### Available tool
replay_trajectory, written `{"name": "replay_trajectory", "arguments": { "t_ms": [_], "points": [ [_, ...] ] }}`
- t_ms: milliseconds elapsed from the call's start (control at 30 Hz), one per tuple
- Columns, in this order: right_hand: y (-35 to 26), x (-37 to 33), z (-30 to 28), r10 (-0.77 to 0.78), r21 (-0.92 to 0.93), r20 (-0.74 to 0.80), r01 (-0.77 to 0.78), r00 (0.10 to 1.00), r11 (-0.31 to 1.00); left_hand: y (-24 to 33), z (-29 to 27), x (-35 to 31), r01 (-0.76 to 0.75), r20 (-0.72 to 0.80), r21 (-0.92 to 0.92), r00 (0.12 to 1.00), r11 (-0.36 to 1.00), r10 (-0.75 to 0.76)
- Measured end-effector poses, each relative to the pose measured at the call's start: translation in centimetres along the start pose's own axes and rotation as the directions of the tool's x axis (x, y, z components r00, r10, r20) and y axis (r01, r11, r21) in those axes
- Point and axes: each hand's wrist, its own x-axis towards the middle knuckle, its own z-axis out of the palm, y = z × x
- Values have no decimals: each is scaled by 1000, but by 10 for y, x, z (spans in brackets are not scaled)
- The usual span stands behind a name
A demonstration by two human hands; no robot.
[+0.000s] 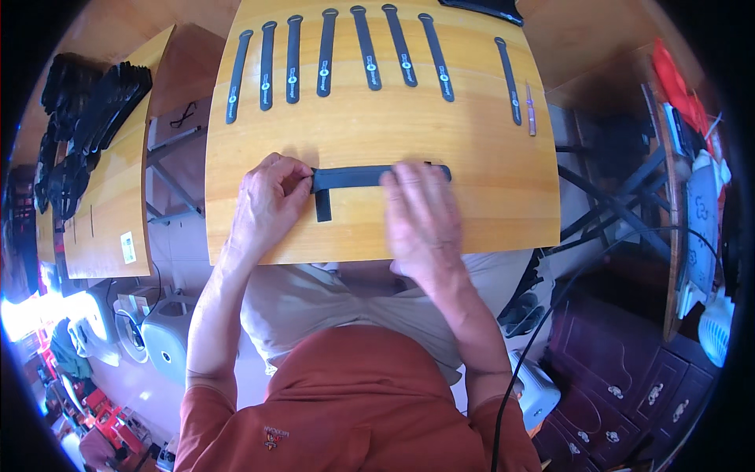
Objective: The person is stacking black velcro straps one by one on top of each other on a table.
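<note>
A dark grey strap lies crosswise near the front of the wooden table. My left hand pinches its left end between thumb and fingers. A short black strip sticks out from beneath the strap toward me, close to that hand. Over the strap's right part lies my right hand, its fingers stretched out and somewhat blurred. The rounded right end shows just beyond those fingers. A small dark bit at the strap's far edge is mostly hidden by the right hand.
Several similar straps are laid out along the table's far side, with another strap farther right beside a slim purple-handled tool. A black item sits at the far edge. A left side table bears black piles.
</note>
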Motion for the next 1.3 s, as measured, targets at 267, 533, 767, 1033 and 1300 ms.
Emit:
{"name": "replay_trajectory", "arguments": {
  "t_ms": [267, 533, 767, 1033, 1300],
  "points": [
    [-27, -10, 19, -11, 108, 72, 3, 997, 994, 0, 0, -3, -62, -8, 17, 998, 998, 62],
    [-21, -10, 21, -2, 181, 85, -13, 996, 983, 8, 17, -18, -306, -117, 301, 928, 903, 354],
    [2, -20, 12, 15, 247, 85, -36, 996, 968, 3, 16, -19, -374, -92, 466, 881, 802, 464],
    [62, -29, -25, 155, 189, 122, -176, 980, 966, -7, 4, -24, -459, 2, 510, 846, 727, 533],
    [131, 22, -18, 278, 117, -145, -262, 950, 958, -7, -6, -36, -458, 52, 510, 861, 728, 506]
  ]
}}
